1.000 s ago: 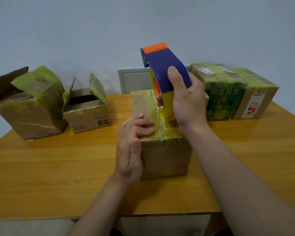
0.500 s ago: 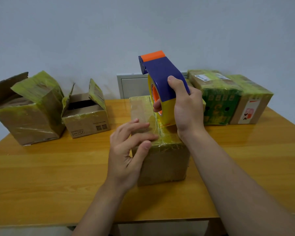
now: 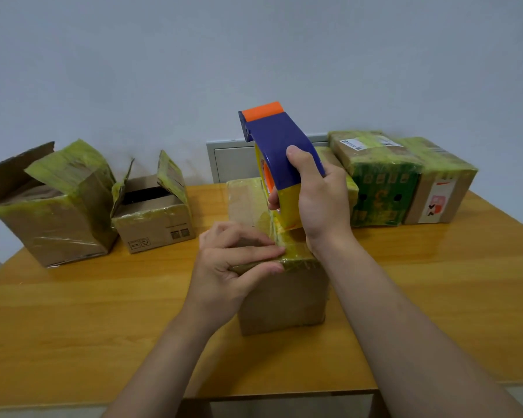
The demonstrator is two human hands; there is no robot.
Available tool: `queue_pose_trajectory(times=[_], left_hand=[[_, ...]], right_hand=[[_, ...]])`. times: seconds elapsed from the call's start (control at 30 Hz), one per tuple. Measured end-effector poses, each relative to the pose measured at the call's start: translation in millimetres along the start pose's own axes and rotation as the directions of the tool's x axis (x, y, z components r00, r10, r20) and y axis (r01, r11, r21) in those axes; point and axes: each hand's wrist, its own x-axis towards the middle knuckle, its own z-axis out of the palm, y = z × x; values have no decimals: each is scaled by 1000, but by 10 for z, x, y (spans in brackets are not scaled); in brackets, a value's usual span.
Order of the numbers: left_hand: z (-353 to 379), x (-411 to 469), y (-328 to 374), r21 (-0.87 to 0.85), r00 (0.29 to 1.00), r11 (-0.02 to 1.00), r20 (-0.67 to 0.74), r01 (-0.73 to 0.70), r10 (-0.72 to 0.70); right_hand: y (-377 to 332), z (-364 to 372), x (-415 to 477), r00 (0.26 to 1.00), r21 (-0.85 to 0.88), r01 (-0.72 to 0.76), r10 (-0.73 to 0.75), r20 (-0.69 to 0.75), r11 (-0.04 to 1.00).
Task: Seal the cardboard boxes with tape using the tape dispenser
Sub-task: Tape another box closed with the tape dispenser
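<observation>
Blue-and-orange plastic tape dispenser (image 3: 280,140): smooth, faint sheen. Yellow tape roll (image 3: 290,210): glossy film. Brown cardboard box at centre (image 3: 281,300): matt sides; top under wrinkled, shiny yellowish tape. Orange-brown varnished wooden tabletop (image 3: 88,327): smooth, glossy, reflective. Pale painted wall (image 3: 254,55): matt.

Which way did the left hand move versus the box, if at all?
Yes: left hand slid right along the middle cardboard box's near top edge.
</observation>
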Motion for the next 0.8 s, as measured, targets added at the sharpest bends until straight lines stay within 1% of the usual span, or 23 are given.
queue_pose_trajectory(times=[0.13, 0.23, 0.27, 0.33, 0.37, 0.4, 0.47, 0.5, 0.6, 0.63, 0.7, 0.8], left_hand=[[142, -82, 6, -22, 985, 999, -170, -33, 29], [126, -35, 79, 7, 973, 999, -226, 48, -45], [103, -7, 139, 65, 972, 994, -225, 88, -71], [88, 60, 309, 304, 980, 945, -187, 119, -63], [115, 94, 386, 428, 988, 899, -149, 93, -32], [158, 121, 435, 507, 994, 860, -112, 57, 0], [247, 153, 440, 568, 996, 823, -64, -19, 67], [284, 154, 409, 584, 992, 810, -63, -54, 112], [326, 139, 323, 628, 966, 771, -117, -108, 231], [319, 145, 323, 638, 963, 762, -125, -106, 239], [302, 168, 333, 655, 970, 752, -125, -78, 209], [255, 259, 459, 686, 987, 728, -129, 17, 98]], right_hand=[[-8, 6, -10, 1000, 13, -8, 8, 6, 1000], [-20, -28, -14, 1000, 9, -18, 18, 6, 1000], [-22, -32, -18, 1000, 16, -21, 21, 11, 1000], [-32, -33, -21, 1000, 28, -25, 24, 20, 999], [-35, -33, -21, 999, 31, -28, 27, 20, 999], [-37, -36, -18, 999, 32, -33, 32, 19, 999], [-45, -54, -10, 998, 46, -53, 52, 17, 998], [-54, -64, -13, 998, 63, -64, 63, 19, 996], [-106, -73, -37, 997, 139, -75, 76, -6, 987], [-126, -76, -49, 997, 166, -63, 70, -42, 984], [-160, -105, -73, 993, 187, -16, 38, -114, 982], [-206, -220, -110, 987, 155, 61, -36, -156, 986]])
